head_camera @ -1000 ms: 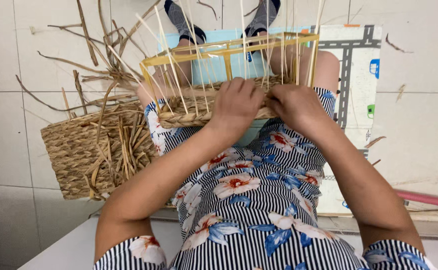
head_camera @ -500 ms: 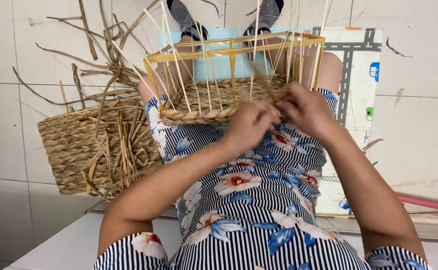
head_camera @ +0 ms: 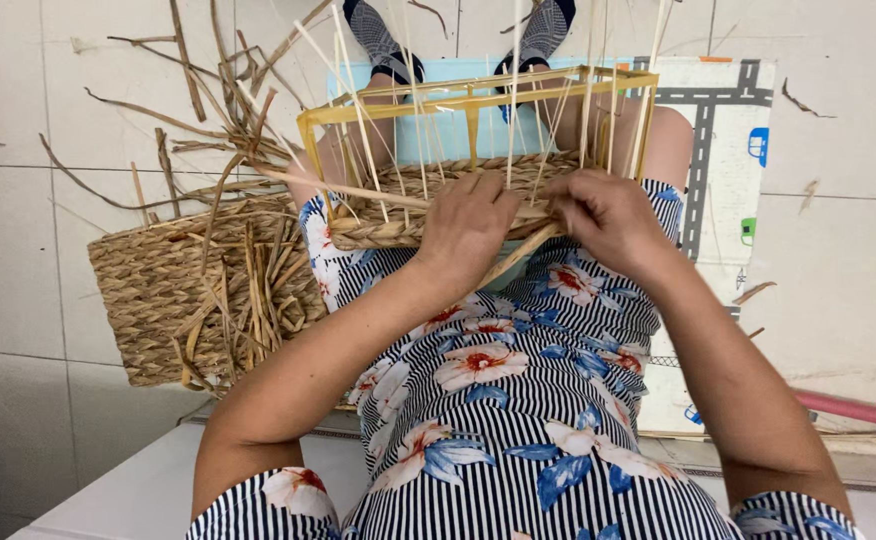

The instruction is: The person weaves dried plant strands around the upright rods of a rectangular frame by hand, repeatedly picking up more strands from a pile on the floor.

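Tiled floor (head_camera: 838, 250), head view | half-woven basket (head_camera: 438, 205) rests on lap, long axis left-right, spokes pointing away | left hand (head_camera: 468, 228) has slid down off the rim since a second ago, curled, pressing the weave | right hand (head_camera: 608, 215) pinches a straw strand (head_camera: 518, 255) | finished basket (head_camera: 183, 300) lies left.

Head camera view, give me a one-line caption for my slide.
Seated person's left hand and right hand weave straw on a half-woven basket in a yellow frame.
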